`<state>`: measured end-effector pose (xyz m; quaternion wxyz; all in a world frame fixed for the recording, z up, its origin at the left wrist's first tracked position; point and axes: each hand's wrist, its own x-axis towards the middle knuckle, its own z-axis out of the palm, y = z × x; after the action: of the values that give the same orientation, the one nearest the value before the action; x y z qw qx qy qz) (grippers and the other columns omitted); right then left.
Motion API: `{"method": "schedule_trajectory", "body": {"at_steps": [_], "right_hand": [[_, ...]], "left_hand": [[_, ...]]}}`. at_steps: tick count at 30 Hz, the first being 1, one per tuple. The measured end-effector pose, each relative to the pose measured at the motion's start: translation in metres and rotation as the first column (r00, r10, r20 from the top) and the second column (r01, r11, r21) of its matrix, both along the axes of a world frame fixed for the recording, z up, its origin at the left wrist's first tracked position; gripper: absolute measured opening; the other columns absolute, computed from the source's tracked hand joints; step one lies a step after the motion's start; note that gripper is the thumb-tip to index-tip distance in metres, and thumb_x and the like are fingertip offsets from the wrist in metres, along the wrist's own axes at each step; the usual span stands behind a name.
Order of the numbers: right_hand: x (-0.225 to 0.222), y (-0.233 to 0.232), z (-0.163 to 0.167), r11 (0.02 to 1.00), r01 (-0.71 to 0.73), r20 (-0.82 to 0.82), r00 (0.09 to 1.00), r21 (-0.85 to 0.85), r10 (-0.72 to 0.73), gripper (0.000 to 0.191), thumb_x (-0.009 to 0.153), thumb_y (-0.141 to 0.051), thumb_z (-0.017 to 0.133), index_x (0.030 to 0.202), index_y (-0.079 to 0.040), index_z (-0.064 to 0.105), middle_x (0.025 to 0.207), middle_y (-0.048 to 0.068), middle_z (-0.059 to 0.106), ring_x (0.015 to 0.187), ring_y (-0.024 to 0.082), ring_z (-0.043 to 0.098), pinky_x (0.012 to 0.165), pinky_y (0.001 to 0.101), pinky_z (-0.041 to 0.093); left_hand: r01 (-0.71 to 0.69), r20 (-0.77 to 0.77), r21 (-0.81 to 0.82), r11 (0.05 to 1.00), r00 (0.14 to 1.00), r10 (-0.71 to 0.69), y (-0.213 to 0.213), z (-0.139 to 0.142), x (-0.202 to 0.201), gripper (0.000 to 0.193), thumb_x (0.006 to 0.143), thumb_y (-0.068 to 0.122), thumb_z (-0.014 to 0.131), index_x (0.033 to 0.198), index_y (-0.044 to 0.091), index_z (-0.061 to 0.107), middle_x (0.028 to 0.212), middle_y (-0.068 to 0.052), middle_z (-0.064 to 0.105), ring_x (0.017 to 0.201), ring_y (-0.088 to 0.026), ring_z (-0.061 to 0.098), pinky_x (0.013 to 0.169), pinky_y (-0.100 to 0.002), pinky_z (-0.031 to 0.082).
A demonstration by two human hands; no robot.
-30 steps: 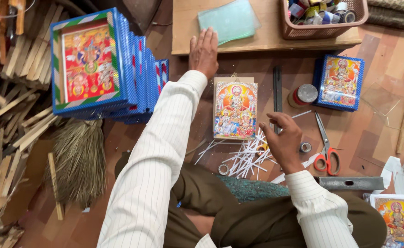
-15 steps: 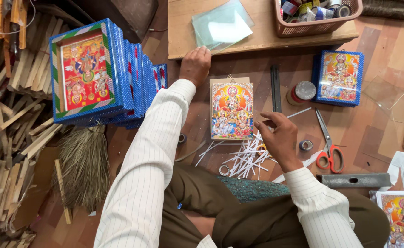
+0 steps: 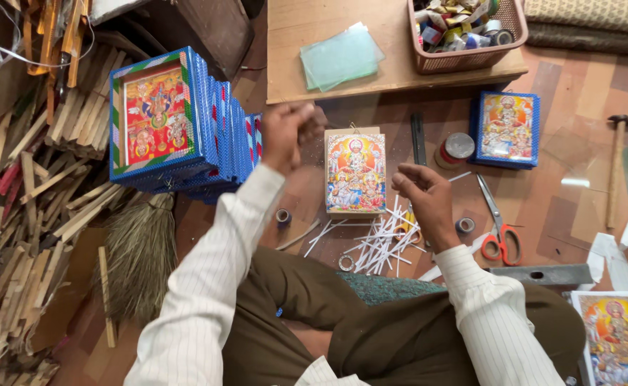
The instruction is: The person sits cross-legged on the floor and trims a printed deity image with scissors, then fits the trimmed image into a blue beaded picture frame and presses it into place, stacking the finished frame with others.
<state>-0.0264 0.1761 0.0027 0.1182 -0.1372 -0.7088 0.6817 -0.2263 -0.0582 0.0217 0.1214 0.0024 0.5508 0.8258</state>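
My left hand (image 3: 289, 132) is raised and blurred, its fingers curled into a fist with nothing showing in it. It hovers between a leaning stack of blue-framed pictures (image 3: 160, 118) and a colourful unframed picture (image 3: 355, 174) lying on the floor. My right hand (image 3: 425, 196) hangs just right of that picture, above a heap of thin white strips (image 3: 378, 243). Its fingers are bent downward and the palm is hidden. Both sleeves are white with fine stripes.
A low wooden board (image 3: 292, 71) at the top carries glass panes (image 3: 339, 56) and a pink basket (image 3: 464, 61) of tape rolls. On the floor are a framed picture (image 3: 507, 129), red-handled scissors (image 3: 496, 229), a hammer (image 3: 616, 164), a broom (image 3: 139, 257) and wood sticks (image 3: 21, 200).
My left hand has drawn back from the wooden board toward me and closed into a fist. My right hand has lifted slightly off the white strips.
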Motion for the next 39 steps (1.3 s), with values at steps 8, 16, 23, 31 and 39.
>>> {"method": "schedule_trajectory", "body": {"at_steps": [8, 16, 23, 31, 39], "right_hand": [[0.016, -0.008, -0.002, 0.929, -0.128, -0.034, 0.992, -0.347, 0.124, 0.038, 0.099, -0.015, 0.065, 0.130, 0.007, 0.063, 0.110, 0.016, 0.076, 0.091, 0.018, 0.075, 0.079, 0.0272, 0.060], [0.014, -0.020, -0.009, 0.924, -0.135, -0.029, 0.991, -0.358, 0.134, 0.035, 0.094, -0.003, 0.069, 0.125, 0.010, 0.062, 0.107, 0.015, 0.075, 0.095, 0.019, 0.074, 0.085, 0.0294, 0.062], [0.048, -0.054, 0.043, 0.993, -0.083, -0.145, 0.985, 0.085, 0.094, 0.030, 0.092, 0.000, 0.071, 0.121, 0.006, 0.071, 0.100, 0.013, 0.077, 0.090, 0.017, 0.074, 0.082, 0.0292, 0.062], [0.122, -0.134, 0.089, 0.768, 0.033, -0.325, 0.917, 0.640, 0.232, 0.069, 0.088, -0.033, 0.081, 0.144, -0.001, 0.056, 0.148, 0.026, 0.060, 0.137, 0.035, 0.060, 0.109, 0.0410, 0.051], [0.109, -0.147, 0.075, 0.643, 0.001, -0.254, 0.919, 0.766, 0.302, 0.100, 0.102, -0.064, 0.046, 0.163, 0.006, 0.010, 0.171, 0.029, 0.009, 0.159, 0.046, 0.006, 0.127, 0.0494, 0.013]], "left_hand": [[0.051, 0.204, 0.225, 0.973, 0.974, -0.099, 0.002, -0.044, 0.129, 0.023, 0.097, 0.003, 0.064, 0.117, -0.008, 0.064, 0.105, -0.020, 0.076, 0.090, -0.027, 0.077, 0.081, -0.040, 0.066], [0.065, 0.042, 0.009, 0.998, 0.997, -0.065, -0.013, -0.054, 0.139, 0.044, 0.095, 0.008, 0.071, 0.135, -0.007, 0.061, 0.109, -0.016, 0.071, 0.095, -0.023, 0.071, 0.080, -0.033, 0.057], [-0.032, -0.334, -0.330, 0.943, 0.939, -0.085, 0.013, -0.012, 0.139, 0.104, 0.085, 0.054, 0.079, 0.159, -0.002, 0.031, 0.145, -0.024, 0.050, 0.139, -0.037, 0.049, 0.116, -0.044, 0.040], [0.265, 0.104, 0.442, 0.857, 0.934, -0.343, 0.020, 0.028, 0.184, 0.109, 0.079, 0.080, 0.061, 0.159, 0.011, 0.036, 0.137, -0.015, 0.053, 0.130, -0.028, 0.047, 0.106, -0.046, 0.035], [0.417, -0.013, 0.590, 0.692, 0.861, -0.509, 0.002, 0.060, 0.249, 0.096, 0.100, 0.077, 0.044, 0.163, 0.006, 0.035, 0.135, -0.017, 0.057, 0.124, -0.025, 0.056, 0.109, -0.041, 0.045]]}}
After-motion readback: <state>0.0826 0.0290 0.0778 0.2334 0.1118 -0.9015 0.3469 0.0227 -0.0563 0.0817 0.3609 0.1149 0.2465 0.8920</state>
